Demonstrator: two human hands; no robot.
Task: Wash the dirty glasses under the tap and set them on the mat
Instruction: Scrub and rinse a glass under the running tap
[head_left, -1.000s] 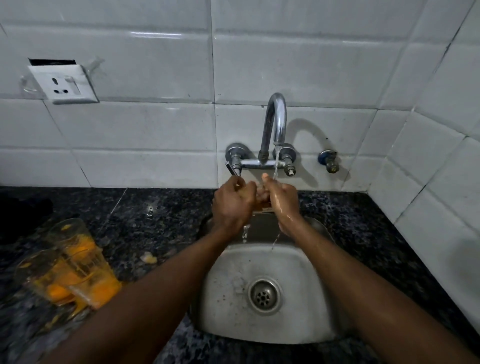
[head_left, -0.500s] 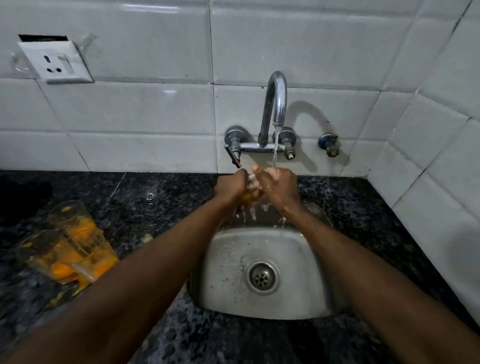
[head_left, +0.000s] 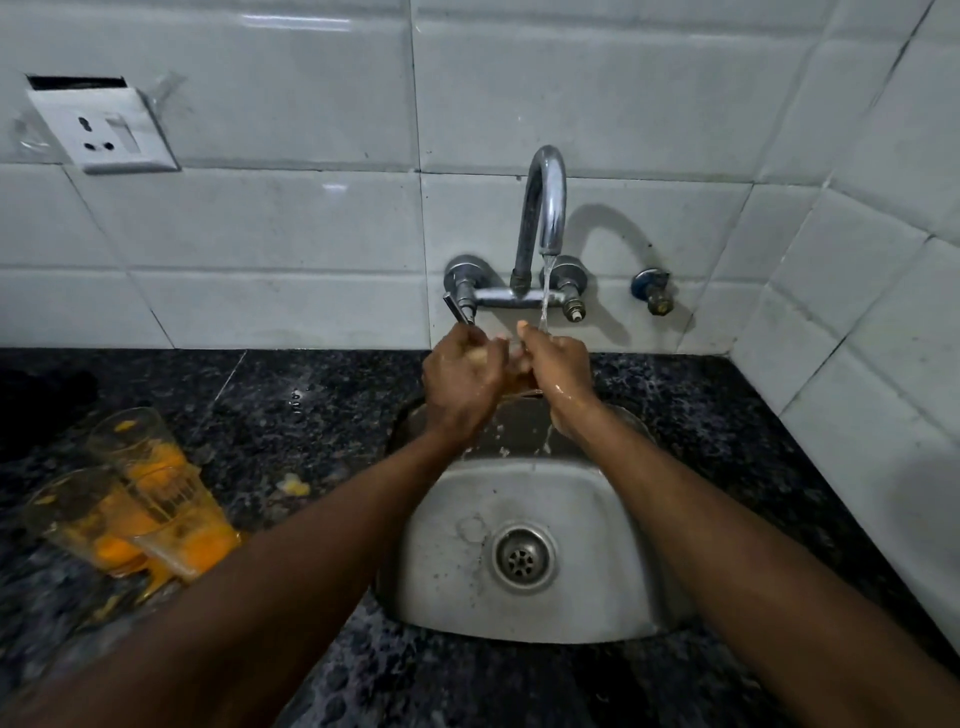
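Head view: left hand (head_left: 462, 382), right hand (head_left: 563, 374) clasp 1 glass (head_left: 521, 385) under tap (head_left: 546, 208); 3 dirty glasses (head_left: 150, 499) on counter (head_left: 322, 415).

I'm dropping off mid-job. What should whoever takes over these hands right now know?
Left hand and right hand: both grip one glass under the running tap, over the sink.
Dirty glasses with orange residue stand on the counter, left of the sink.
Done: no washed glass in view; no mat clearly seen.
Left: finish this rinse, then wash the others.

Head-worn view, down onto sink (head_left: 597, 499)
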